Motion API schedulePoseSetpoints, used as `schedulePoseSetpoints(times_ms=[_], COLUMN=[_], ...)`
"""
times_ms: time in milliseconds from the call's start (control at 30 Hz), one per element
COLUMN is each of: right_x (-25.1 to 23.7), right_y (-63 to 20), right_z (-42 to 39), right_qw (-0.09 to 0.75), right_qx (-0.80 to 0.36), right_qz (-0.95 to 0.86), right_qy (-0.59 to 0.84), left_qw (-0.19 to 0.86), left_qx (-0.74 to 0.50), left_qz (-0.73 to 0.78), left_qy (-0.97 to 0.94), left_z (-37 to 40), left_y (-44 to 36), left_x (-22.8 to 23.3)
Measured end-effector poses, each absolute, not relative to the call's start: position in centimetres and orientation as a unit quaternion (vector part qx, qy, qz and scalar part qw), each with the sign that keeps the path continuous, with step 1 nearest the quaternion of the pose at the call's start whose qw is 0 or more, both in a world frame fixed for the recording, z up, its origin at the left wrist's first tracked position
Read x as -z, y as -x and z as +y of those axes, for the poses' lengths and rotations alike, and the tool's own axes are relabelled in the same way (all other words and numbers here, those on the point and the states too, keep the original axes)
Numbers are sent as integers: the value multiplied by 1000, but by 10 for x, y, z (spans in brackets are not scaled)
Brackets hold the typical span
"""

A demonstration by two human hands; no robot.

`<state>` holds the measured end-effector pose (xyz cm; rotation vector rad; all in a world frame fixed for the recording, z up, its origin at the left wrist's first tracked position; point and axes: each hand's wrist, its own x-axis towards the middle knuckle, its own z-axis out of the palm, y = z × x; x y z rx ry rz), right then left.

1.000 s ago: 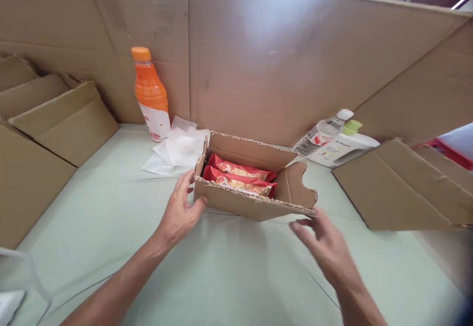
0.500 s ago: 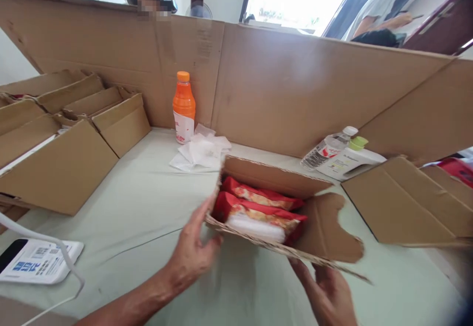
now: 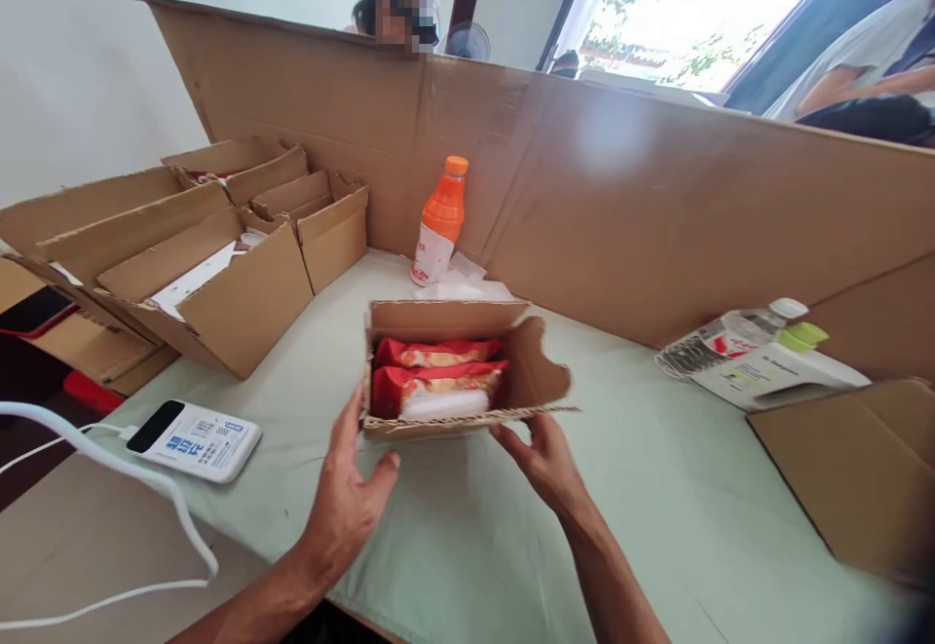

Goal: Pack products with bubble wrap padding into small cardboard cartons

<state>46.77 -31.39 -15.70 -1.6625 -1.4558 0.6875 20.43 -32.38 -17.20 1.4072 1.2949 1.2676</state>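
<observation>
A small open cardboard box [image 3: 537, 371] sits tilted toward me on the pale green table [image 3: 657, 488]. Inside lie red snack packets [image 3: 430, 371], stacked. My left hand [image 3: 347, 498] grips the box's near left corner, thumb under its front edge. My right hand [image 3: 544, 459] holds the box from below at the near right, fingers under the front wall. The box's right flap has a torn, wavy edge.
An orange drink bottle [image 3: 440, 220] stands by the tall cardboard screen [image 3: 657, 206]. Open cardboard boxes [image 3: 241, 274] crowd the left. A white device [image 3: 194, 439] with a cable lies near left. A water bottle [image 3: 720, 337] and white lotion bottle [image 3: 774, 371] lie right. People sit beyond the screen.
Both hands have closed on the box and drawn it nearer and to the left, tipping it toward me. My view has swung left and up, showing more boxes and the device.
</observation>
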Motion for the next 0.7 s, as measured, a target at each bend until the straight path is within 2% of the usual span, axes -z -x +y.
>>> schedulePoseSetpoints(times_ms=[167, 300, 533, 700], right_x=[171, 185, 227, 237], right_y=[-396, -345, -302, -303], right_z=[-200, -145, -153, -158], right_qw=[392, 385, 357, 371], right_qx=[-361, -345, -306, -288], right_qz=[-665, -669, -697, -705], right_qy=[522, 535, 542, 532], left_qw=[355, 375, 416, 383], left_qx=[-543, -563, -587, -593], left_qz=[570, 542, 519, 545], left_qy=[-504, -499, -462, -452], left_z=[-325, -317, -250, -180], left_y=[-151, -148, -189, -220], left_x=[178, 185, 197, 196])
